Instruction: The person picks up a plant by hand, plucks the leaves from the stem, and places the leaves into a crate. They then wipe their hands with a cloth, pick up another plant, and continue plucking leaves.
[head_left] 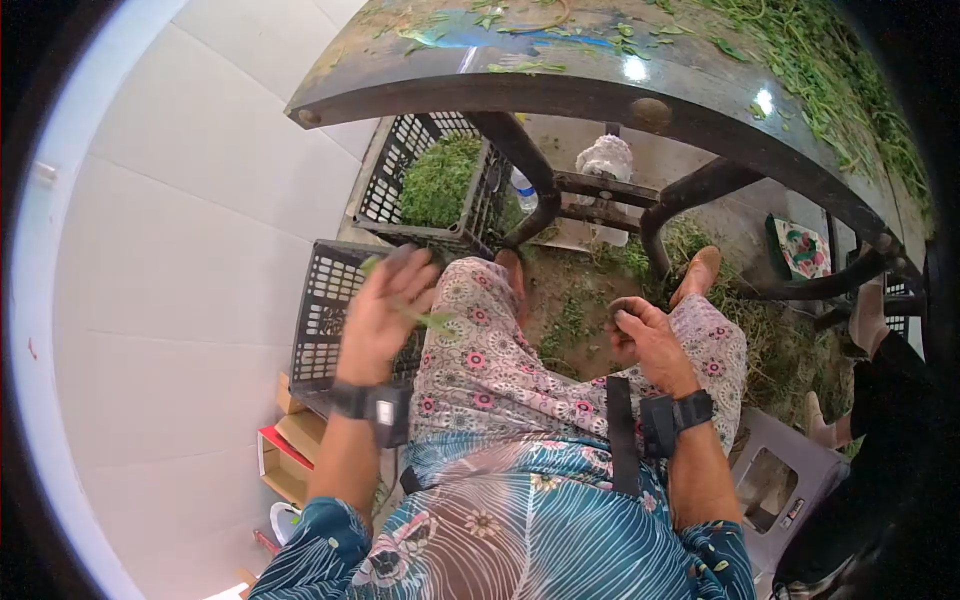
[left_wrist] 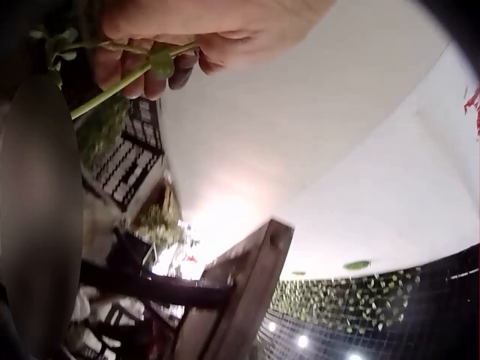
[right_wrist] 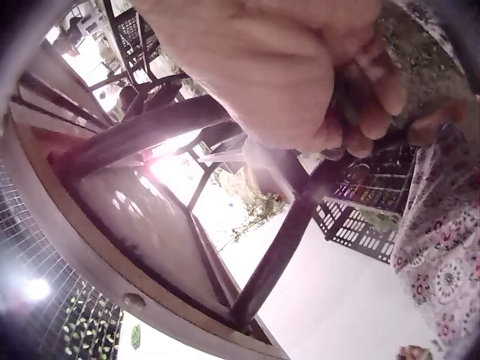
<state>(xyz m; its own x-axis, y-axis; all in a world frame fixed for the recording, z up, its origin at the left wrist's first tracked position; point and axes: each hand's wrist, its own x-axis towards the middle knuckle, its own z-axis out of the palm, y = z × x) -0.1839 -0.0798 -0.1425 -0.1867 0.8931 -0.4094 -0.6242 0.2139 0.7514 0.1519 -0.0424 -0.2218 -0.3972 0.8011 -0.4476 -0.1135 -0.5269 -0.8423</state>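
My left hand (head_left: 385,305) is raised beside the left knee, over the lower black crate, and blurred in the head view. It pinches a green leafy stem (left_wrist: 120,88), which runs across the fingers in the left wrist view. My right hand (head_left: 648,340) hovers over the right knee with its fingers loosely curled and dark stains on the fingertips. In the right wrist view the right hand (right_wrist: 300,82) shows no stem in it. The lower black crate (head_left: 322,320) stands at my left leg, partly hidden by the left hand and arm.
A black crate (head_left: 375,200) full of green leaves (head_left: 442,182) stands farther forward. Ahead is a dark-edged table (head_left: 560,92) on thick metal legs, with loose greens (head_left: 800,80) on top. Stems litter the floor (head_left: 570,310). A grey stool (head_left: 790,470) and another person's foot (head_left: 822,425) are at the right.
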